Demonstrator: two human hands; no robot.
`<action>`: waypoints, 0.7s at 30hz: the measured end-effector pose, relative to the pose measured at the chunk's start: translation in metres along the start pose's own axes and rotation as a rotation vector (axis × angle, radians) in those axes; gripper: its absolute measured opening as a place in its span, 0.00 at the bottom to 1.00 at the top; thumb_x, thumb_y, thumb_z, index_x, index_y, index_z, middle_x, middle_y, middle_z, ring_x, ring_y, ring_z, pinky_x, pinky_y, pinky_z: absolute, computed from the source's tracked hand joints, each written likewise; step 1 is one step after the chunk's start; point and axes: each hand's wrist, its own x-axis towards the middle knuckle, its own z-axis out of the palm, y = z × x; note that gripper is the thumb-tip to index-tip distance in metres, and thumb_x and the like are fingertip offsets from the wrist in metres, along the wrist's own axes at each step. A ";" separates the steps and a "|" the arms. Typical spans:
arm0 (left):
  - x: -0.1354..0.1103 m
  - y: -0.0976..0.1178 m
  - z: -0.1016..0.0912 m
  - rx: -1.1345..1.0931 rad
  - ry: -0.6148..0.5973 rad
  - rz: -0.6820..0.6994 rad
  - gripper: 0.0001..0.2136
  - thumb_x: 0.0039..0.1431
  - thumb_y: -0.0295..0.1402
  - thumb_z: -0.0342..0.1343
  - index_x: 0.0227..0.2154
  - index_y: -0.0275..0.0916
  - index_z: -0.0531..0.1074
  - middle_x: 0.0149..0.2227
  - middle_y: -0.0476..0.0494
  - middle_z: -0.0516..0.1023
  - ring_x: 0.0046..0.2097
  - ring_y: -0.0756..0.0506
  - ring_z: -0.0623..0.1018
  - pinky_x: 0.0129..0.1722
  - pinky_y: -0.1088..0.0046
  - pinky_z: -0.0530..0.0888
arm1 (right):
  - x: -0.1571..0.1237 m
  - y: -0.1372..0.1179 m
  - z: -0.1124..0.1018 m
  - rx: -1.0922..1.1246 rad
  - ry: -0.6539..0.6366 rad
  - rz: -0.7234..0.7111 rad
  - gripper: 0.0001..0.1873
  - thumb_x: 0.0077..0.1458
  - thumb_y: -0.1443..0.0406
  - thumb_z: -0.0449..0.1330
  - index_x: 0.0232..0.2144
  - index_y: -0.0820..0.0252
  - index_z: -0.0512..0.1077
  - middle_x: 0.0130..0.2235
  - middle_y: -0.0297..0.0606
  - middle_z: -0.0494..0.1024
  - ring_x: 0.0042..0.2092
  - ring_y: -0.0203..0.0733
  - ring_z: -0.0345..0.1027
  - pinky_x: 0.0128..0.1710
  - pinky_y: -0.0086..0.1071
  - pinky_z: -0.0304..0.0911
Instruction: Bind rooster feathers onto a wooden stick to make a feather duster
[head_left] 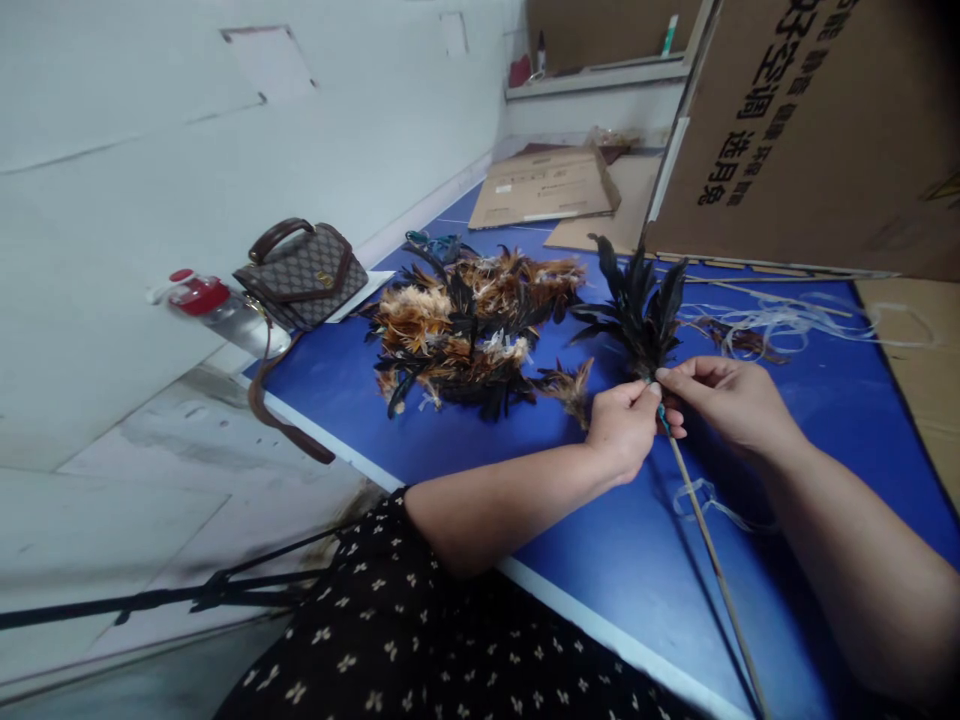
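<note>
A thin wooden stick (712,560) slants up from the bottom edge, with a spray of glossy black feathers (637,300) at its upper end. My left hand (624,432) is closed on the stick just below the feathers. Close beside it, my right hand (727,400) has thumb and forefinger pinched at the base of the feathers; what is between them is too small to tell. A bit of blue-green binding (663,415) shows on the stick below the fingers. Left of my hands lies a small brown feather bunch (566,388).
A big heap of brown and black feathers (465,320) covers the blue table (600,530) on the left. Clear plastic strips (795,325) tangle at right. A handbag (307,270) and water bottle (225,315) stand by the wall. Cardboard (544,188) lies behind; a large carton panel (810,130) rises at right.
</note>
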 end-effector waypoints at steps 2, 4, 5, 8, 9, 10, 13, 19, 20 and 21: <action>0.000 0.000 0.000 0.003 -0.003 -0.012 0.10 0.73 0.26 0.53 0.36 0.32 0.76 0.28 0.49 0.73 0.27 0.53 0.74 0.31 0.73 0.75 | -0.001 -0.001 0.003 -0.002 0.027 0.012 0.30 0.48 0.41 0.79 0.26 0.59 0.75 0.21 0.41 0.77 0.20 0.41 0.70 0.22 0.32 0.67; 0.001 0.001 -0.001 -0.008 -0.006 -0.030 0.10 0.73 0.28 0.54 0.35 0.32 0.76 0.27 0.48 0.74 0.27 0.52 0.74 0.33 0.73 0.76 | -0.001 -0.001 0.005 0.000 0.052 0.023 0.30 0.47 0.41 0.79 0.26 0.59 0.75 0.21 0.40 0.76 0.19 0.40 0.69 0.21 0.32 0.66; 0.001 0.001 -0.001 -0.013 -0.003 -0.038 0.09 0.73 0.28 0.55 0.35 0.32 0.76 0.27 0.48 0.74 0.27 0.52 0.74 0.33 0.72 0.76 | -0.001 0.000 0.006 0.001 0.056 0.027 0.30 0.47 0.42 0.80 0.26 0.59 0.75 0.21 0.40 0.76 0.19 0.40 0.69 0.21 0.32 0.66; 0.002 0.003 -0.002 -0.018 0.019 -0.055 0.09 0.71 0.29 0.58 0.34 0.31 0.77 0.28 0.47 0.74 0.27 0.52 0.74 0.34 0.70 0.77 | 0.001 0.007 0.005 0.011 0.056 0.029 0.28 0.48 0.43 0.80 0.27 0.59 0.76 0.21 0.40 0.76 0.20 0.40 0.68 0.20 0.31 0.66; 0.002 0.004 -0.002 -0.016 0.024 -0.059 0.09 0.71 0.29 0.59 0.33 0.31 0.76 0.28 0.47 0.74 0.26 0.52 0.73 0.34 0.70 0.77 | 0.002 0.010 0.004 0.015 0.060 0.028 0.28 0.48 0.44 0.80 0.28 0.59 0.77 0.21 0.40 0.77 0.20 0.40 0.68 0.21 0.32 0.67; 0.002 0.004 -0.003 -0.014 0.022 -0.064 0.09 0.70 0.29 0.59 0.32 0.31 0.76 0.28 0.47 0.74 0.26 0.52 0.73 0.33 0.70 0.77 | 0.002 0.012 0.003 0.020 0.064 0.029 0.27 0.49 0.44 0.80 0.28 0.59 0.77 0.22 0.40 0.77 0.20 0.40 0.69 0.21 0.32 0.67; 0.002 0.006 -0.003 -0.021 0.011 -0.074 0.11 0.70 0.28 0.59 0.30 0.32 0.75 0.28 0.48 0.73 0.26 0.53 0.72 0.33 0.71 0.76 | 0.004 0.017 0.002 0.026 0.069 0.025 0.26 0.50 0.45 0.79 0.29 0.59 0.78 0.24 0.41 0.79 0.22 0.41 0.70 0.22 0.33 0.69; 0.002 0.007 0.000 -0.021 0.026 -0.084 0.13 0.72 0.24 0.54 0.29 0.31 0.73 0.28 0.48 0.72 0.26 0.53 0.72 0.32 0.71 0.76 | 0.005 0.015 0.000 0.050 0.041 0.038 0.28 0.47 0.44 0.80 0.28 0.59 0.77 0.23 0.40 0.78 0.23 0.40 0.71 0.22 0.32 0.69; 0.002 0.007 0.000 -0.016 0.034 -0.087 0.13 0.72 0.24 0.54 0.29 0.31 0.73 0.28 0.48 0.72 0.26 0.53 0.72 0.32 0.71 0.76 | 0.006 0.015 -0.001 0.048 0.029 0.047 0.28 0.46 0.44 0.80 0.27 0.59 0.77 0.23 0.41 0.78 0.23 0.41 0.71 0.22 0.32 0.69; 0.001 0.007 0.001 -0.011 0.042 -0.088 0.13 0.72 0.24 0.54 0.29 0.31 0.73 0.28 0.48 0.72 0.26 0.53 0.72 0.33 0.71 0.77 | 0.006 0.014 -0.002 0.041 0.018 0.056 0.28 0.46 0.44 0.80 0.27 0.60 0.77 0.23 0.41 0.78 0.23 0.41 0.71 0.23 0.32 0.70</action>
